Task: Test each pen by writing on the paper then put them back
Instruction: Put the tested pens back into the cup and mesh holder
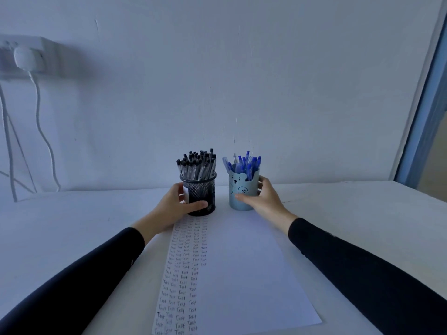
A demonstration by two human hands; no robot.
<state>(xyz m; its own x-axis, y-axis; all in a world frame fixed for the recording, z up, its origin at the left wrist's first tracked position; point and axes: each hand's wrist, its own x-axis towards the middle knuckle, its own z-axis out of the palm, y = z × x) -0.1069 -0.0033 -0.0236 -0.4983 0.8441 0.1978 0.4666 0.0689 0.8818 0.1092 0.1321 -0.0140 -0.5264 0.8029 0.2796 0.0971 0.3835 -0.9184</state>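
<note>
I see a black mesh cup (202, 192) full of black pens (197, 165) and a blue bear cup (242, 189) of blue pens (244, 163) standing beyond the paper (242, 274) on the surface (72, 213). My left hand (174, 204) grips the mesh cup; my right hand (263, 197) wraps the bear cup.

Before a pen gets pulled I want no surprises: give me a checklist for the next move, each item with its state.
1. Black mesh cup upright, black pens inside: ok.
2. Blue bear cup upright, blue pens inside: ok.
3. A hand free to pick a pen: not ok; left hand grips the mesh cup, right hand grips the bear cup.
4. Paper has blank room right of the Test columns: ok.
5. Blue pens' ink works: cannot tell.
</note>
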